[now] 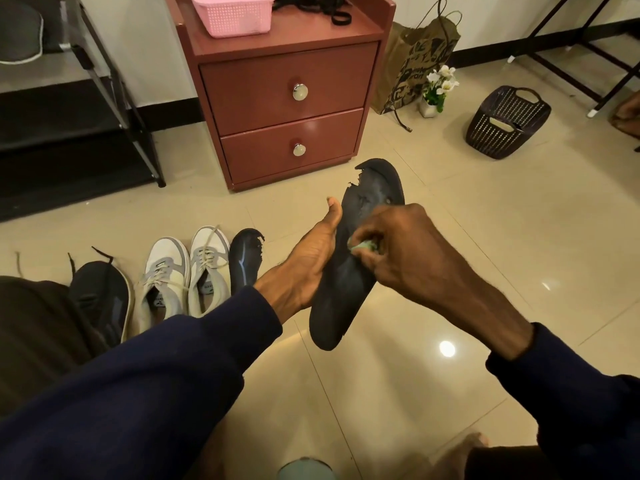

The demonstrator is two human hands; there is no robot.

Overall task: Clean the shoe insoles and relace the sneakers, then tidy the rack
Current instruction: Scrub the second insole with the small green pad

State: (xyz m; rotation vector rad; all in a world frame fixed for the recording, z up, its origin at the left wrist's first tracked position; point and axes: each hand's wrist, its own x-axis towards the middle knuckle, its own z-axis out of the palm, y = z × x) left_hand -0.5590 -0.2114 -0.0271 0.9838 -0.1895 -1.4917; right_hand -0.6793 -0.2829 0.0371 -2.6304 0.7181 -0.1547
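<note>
Left hand (304,261) grips insole (343,296) edge; right hand (398,247) pinches green wipe (365,246) mid-insole. Best: stroke toward 6 o'clock end, sparing torn 12 o'clock end

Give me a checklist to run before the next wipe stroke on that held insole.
1. Support: the left hand grips the insole by its side edge. Ok.
2. Wiper ready: the right hand pinches a green cloth against the insole. Ok.
3. Insole sound: its toe end is torn and ragged. Not ok; probably wipe gently there.
4. Surface clean: too dark to judge. Cannot tell.
5. Next piece: the second insole lies on the floor beside the white sneakers. Ok.
</note>
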